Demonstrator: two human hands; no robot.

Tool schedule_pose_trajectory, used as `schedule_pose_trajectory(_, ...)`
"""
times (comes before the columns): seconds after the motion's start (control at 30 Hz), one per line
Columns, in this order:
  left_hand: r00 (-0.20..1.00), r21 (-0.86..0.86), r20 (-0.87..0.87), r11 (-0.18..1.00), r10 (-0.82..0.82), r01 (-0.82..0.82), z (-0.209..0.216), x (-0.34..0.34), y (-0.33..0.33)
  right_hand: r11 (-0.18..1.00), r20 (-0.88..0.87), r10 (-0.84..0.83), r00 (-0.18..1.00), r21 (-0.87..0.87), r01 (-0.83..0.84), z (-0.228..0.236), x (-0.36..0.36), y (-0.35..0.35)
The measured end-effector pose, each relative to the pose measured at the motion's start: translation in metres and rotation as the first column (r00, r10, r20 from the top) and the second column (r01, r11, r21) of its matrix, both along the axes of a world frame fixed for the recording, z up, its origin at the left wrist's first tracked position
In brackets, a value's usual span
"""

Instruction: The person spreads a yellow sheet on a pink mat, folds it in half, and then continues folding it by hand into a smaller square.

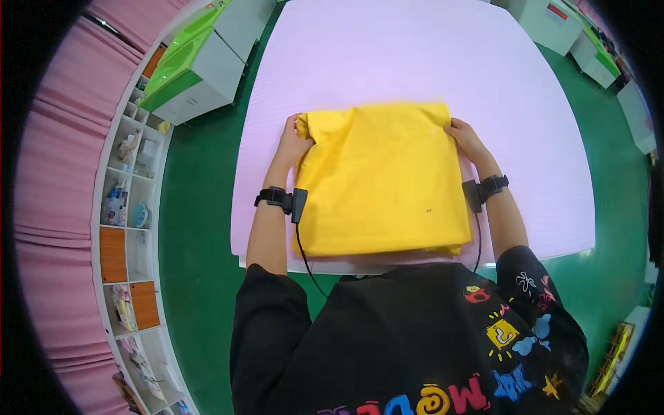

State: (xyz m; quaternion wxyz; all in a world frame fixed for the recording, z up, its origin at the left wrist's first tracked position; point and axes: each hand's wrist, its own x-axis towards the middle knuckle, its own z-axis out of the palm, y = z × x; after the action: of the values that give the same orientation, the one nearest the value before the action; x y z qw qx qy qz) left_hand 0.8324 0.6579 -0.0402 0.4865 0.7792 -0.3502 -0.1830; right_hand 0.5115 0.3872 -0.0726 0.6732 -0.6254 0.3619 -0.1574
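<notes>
A folded yellow cloth (387, 180) lies on the pale pink tabletop (408, 55), close to the near edge. Its layers show along the lower right side, and creases run down its left part. My left hand (294, 142) has its fingers closed on the far left corner, where the fabric is bunched up. At the far right corner, my right hand (466, 138) pinches the edge between thumb and fingers. Whether the cloth is a garment I cannot tell. Both wrists carry a black strap with a small box and a cable.
White shelves (142, 187) with assorted items and orange doors line the left, beside pink curtains (62, 173). Green-topped white cabinets (200, 76) stand at the far left, and more white cabinets (550, 28) at the far right. Green floor (197, 228) surrounds the table.
</notes>
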Motion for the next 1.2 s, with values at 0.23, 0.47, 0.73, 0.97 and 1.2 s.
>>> schedule_pose_trajectory(0.23, 0.996, -0.01, -0.076, 0.999, 0.037, -0.038, -0.006, 0.031, -0.02, 0.988, 0.067, -0.023, 0.998, 0.156, 0.012, 0.014, -0.006, 0.008)
schedule_pose_trajectory(0.47, 0.996, -0.196, -0.078, 0.979, 0.048, -0.062, -0.032, 0.06, -0.028, 0.97, 0.103, 0.024, 0.994, 0.238, -0.048, 0.017, -0.008, 0.002)
schedule_pose_trajectory(0.73, 0.867, -0.343, -0.487, 0.888, 0.112, -0.307, -0.028, 0.078, -0.018, 0.958, 0.103, -0.001, 0.995, 0.285, -0.028, 0.02, -0.009, 0.001)
schedule_pose_trajectory(0.97, 0.809, 0.059, -0.58, 0.995, 0.101, -0.082, -0.005, 0.065, -0.02, 0.959, 0.087, -0.034, 0.996, 0.283, 0.008, 0.015, -0.015, -0.002)
schedule_pose_trajectory(1.2, 0.838, -0.048, -0.449, 0.929, 0.309, -0.368, -0.017, 0.065, -0.028, 0.967, 0.102, -0.035, 0.994, 0.256, 0.008, 0.022, -0.005, 0.006)
